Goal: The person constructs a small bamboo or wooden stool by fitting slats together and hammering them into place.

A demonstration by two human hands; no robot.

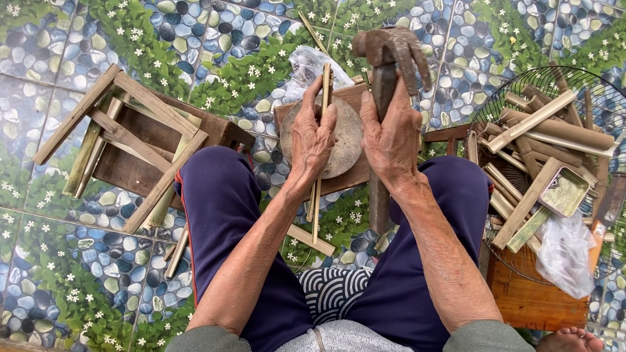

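- The left hand point(312, 140) pinches a thin bamboo strip point(321, 146) upright, its lower part crossing the round wooden block point(339, 146) between the knees.
- The right hand point(391, 133) is wrapped tight around the handle of a heavy curved knife point(390, 55) — blade raised above the strip's top end.
- Judged step: splitting or shaving the strip; the next stroke calls for a steady line along the grain, clear of the holding fingers.
- Cut bamboo pieces point(541, 140) fill a wire basket point(606, 85) at the block's right; an upturned wooden stool point(134, 140) lies at its left.
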